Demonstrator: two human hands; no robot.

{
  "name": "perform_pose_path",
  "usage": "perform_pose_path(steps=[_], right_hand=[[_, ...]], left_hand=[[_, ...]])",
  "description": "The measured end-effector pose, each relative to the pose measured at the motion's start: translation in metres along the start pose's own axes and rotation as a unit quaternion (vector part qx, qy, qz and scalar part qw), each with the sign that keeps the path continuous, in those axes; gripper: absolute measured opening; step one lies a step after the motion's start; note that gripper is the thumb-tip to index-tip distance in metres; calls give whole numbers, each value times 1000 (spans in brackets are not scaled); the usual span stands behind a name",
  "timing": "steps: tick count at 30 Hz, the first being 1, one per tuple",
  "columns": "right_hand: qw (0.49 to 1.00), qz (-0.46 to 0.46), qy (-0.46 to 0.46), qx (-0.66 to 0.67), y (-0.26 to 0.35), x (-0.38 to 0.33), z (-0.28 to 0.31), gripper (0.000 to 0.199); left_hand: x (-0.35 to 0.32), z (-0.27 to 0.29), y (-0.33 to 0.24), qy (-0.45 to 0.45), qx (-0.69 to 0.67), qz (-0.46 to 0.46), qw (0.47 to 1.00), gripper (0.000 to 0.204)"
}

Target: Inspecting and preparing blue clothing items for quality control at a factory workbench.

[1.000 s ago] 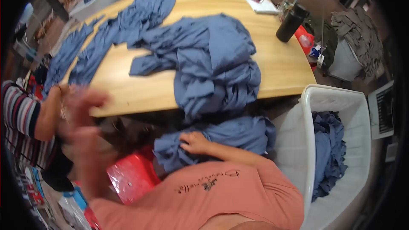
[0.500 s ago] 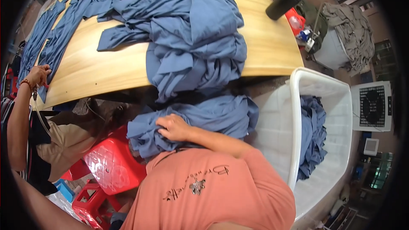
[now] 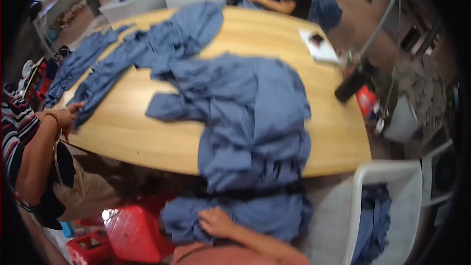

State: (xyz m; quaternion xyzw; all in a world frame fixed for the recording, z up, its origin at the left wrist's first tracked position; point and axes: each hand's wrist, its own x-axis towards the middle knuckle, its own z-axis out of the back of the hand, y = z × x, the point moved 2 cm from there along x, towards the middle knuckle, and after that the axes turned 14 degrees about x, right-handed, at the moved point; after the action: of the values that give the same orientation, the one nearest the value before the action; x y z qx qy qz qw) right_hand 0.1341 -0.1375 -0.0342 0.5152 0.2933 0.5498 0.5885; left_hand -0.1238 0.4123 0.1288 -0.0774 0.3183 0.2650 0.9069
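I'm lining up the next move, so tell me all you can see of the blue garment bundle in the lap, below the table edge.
The blue garment bundle is soft, woven-looking cloth, crumpled into loose folds. It lies below the near edge of the wooden table, beneath another blue garment that hangs over that edge. One hand rests on its lower left part, fingers pressed into the cloth; which hand it is cannot be told. A white bin stands to its right. The picture is blurred, so seams are unclear.
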Motion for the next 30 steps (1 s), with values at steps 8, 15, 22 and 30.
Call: perform_pose_path(steps=[8, 15, 22, 30], right_hand=[[999, -29, 45, 0, -1, 7, -2, 19], [999, -46, 20, -20, -5, -8, -2, 21], [998, -57, 36, -10, 3, 0, 4, 21], [999, -39, 22, -12, 1, 0, 4, 22]], left_hand=[[49, 24, 26, 164, 117, 80, 976, 9], [4, 107, -116, 9, 436, -76, 896, 17], [75, 92, -32, 45, -39, 192, 980, 9], [93, 68, -22, 138, -44, -4, 990, 17]])
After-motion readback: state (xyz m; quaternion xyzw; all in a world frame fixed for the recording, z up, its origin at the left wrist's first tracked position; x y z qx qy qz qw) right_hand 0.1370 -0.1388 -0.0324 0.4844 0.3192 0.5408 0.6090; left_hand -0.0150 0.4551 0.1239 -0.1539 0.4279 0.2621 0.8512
